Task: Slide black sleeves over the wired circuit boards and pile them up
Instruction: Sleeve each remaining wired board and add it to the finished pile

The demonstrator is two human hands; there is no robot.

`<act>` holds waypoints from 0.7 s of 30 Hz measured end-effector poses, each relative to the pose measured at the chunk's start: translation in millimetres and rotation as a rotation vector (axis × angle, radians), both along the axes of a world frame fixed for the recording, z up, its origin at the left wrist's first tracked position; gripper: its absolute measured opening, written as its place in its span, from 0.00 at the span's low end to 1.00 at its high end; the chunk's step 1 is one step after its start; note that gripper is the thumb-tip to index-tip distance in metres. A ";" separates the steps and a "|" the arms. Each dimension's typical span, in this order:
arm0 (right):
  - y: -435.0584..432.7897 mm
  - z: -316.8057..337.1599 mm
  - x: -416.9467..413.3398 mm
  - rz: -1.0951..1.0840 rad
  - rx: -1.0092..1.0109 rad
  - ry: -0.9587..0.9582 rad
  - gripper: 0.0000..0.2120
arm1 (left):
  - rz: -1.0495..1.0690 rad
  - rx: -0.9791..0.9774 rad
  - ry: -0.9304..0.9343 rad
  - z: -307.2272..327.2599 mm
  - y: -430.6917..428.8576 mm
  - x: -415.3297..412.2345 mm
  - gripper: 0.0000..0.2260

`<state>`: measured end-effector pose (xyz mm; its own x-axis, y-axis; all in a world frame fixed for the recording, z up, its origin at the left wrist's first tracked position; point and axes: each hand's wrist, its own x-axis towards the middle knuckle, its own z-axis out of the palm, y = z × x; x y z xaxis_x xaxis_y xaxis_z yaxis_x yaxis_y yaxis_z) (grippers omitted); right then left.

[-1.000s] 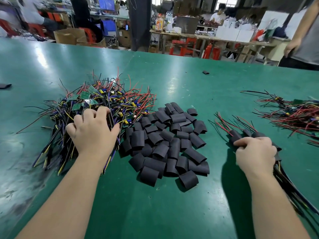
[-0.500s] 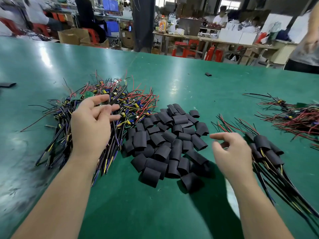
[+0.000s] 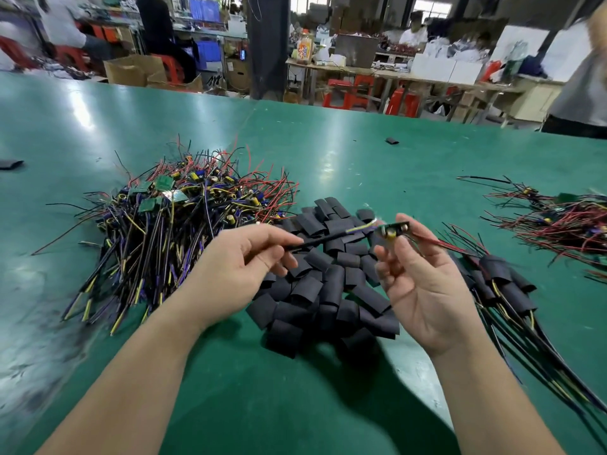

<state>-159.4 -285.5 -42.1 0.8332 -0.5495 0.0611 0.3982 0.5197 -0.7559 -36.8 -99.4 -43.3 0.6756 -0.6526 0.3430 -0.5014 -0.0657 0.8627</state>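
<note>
One wired circuit board [image 3: 392,230] is hanging in the air just right of the frame's centre, stretched between both hands above the heap of black sleeves [image 3: 328,290]. The left hand [image 3: 239,267] is pinching its black lead between thumb and fingertips. The right hand [image 3: 427,290], palm turned up, is clamping the small board end at its fingertips, with red wires trailing off to the right.

The piece is looking very light and floppy. The lead is bending freely and only the little board seems stiff, so its edges, rather than the yellow component on its face, are probably the safest hold. The sleeves are looking soft and flattened, so a sleeve's mouth is likely needing to be opened before anything goes in.

Unsleeved boards [image 3: 170,231] are lying tangled at the left, where wires could be snagging on a pull. The finished pile [image 3: 502,280] is lying on the green bench [image 3: 295,405] at the right, its leads running out of the lower right corner.

Blur is smearing the held board, so which right fingers are touching it is hard to make out. A further wire heap [image 3: 565,224] is being cut off by the right edge.
</note>
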 end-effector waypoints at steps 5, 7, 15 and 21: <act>11.9 -7.8 3.6 0.018 -0.176 0.060 0.11 | -0.065 0.123 0.080 -2.6 -8.1 -12.4 0.11; 17.8 -9.8 4.3 0.067 -0.218 0.068 0.11 | -0.081 0.034 0.170 -1.4 -14.8 -20.7 0.11; 21.3 -8.1 3.8 0.099 -0.236 0.100 0.09 | -0.033 -0.220 0.493 4.0 -26.7 -30.1 0.07; 23.2 -5.0 5.4 0.064 -0.170 0.160 0.10 | 0.111 -0.173 -0.218 0.1 -23.6 -28.9 0.08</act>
<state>-154.0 -262.3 -47.2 0.8725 -0.4885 0.0123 0.2365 0.4003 -0.8853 -65.8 -123.0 -43.1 0.6382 -0.4980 0.5871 -0.6738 0.0076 0.7388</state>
